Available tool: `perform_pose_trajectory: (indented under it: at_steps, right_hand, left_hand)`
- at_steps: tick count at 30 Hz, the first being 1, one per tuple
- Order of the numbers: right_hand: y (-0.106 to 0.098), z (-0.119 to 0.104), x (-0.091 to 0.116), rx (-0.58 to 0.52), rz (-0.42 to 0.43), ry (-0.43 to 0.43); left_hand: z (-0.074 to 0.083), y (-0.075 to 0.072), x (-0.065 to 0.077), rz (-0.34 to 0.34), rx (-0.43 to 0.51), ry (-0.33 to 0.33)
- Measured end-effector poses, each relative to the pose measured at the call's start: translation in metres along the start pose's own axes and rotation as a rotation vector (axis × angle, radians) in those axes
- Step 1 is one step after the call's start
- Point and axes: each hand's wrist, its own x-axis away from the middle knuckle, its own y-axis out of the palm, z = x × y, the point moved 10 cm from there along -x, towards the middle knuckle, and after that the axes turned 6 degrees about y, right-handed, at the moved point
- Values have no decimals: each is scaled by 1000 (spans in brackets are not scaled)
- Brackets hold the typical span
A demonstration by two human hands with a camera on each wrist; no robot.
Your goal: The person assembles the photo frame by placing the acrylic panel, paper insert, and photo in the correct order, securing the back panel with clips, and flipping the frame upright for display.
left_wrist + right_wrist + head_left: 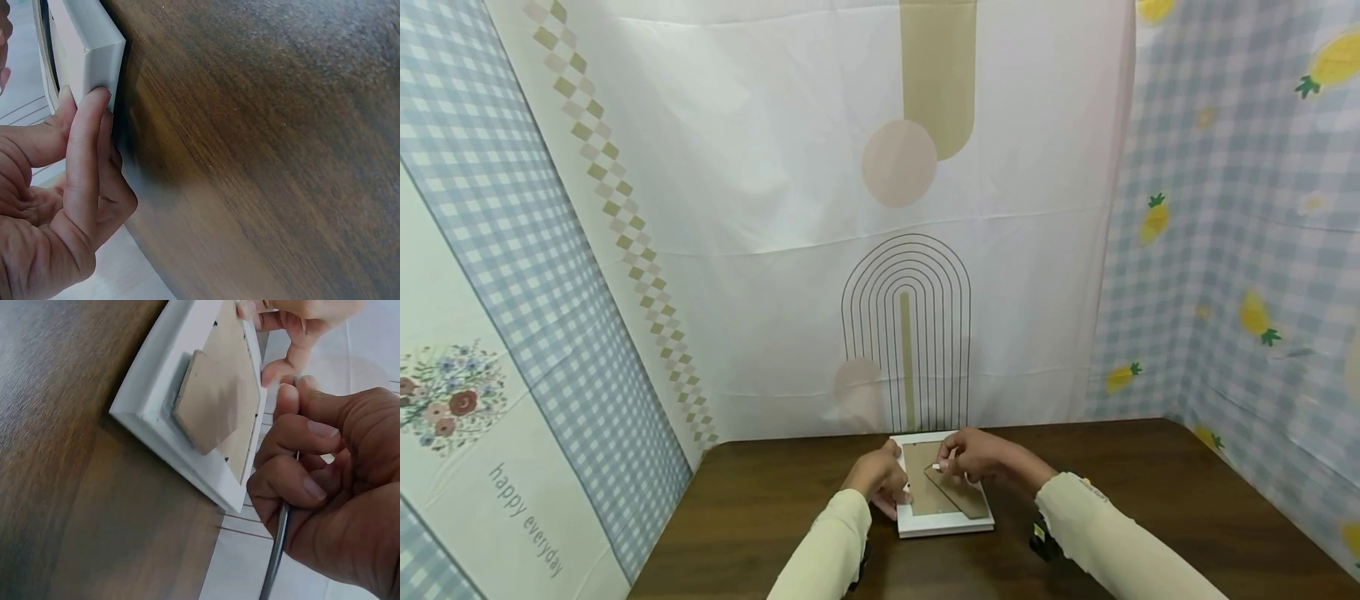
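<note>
A white picture frame [943,527] lies back side up on the table, its brown backing board [925,493] showing. The easel flap [209,403] on that board is tilted up from it in the right wrist view. My left hand [880,478] grips the frame's left side; in the left wrist view the thumb is on the top edge and a finger on the outer side. Above the board, my right hand [976,454] holds a thin grey metal rod [279,540] with curled fingers. The rod's kind cannot be told. Small dark tabs line the board's edge.
The frame is on a dark brown wooden table [760,492], near its back edge. Behind hangs a white patterned cloth [775,208]. Checked cloths hang on the left [550,275] and on the right [1225,275].
</note>
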Motion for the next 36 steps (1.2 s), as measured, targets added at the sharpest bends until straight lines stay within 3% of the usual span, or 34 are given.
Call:
perform_pose_trajectory:
  at_steps: [6, 13, 19, 24, 30, 36]
  right_hand:
    - [-7, -5, 2, -102, 26, -66]
    - [-21, -4, 3, -44, 102, -74]
    - [-30, -5, 3, -84, 128, -77]
    - [-39, -2, 5, -95, 190, -32]
    - [-55, 11, 8, -67, 319, 118]
    - [-61, 17, 9, -87, 320, 151]
  left_hand:
    - [0, 1, 1, 1, 16, 1]
    - [-1, 3, 1, -2, 8, 6]
    - [-1, 2, 3, 0, 18, 10]
    - [0, 1, 3, -4, 14, 10]
    - [1, 1, 4, -3, 14, 5]
    - [2, 1, 6, 2, 28, 7]
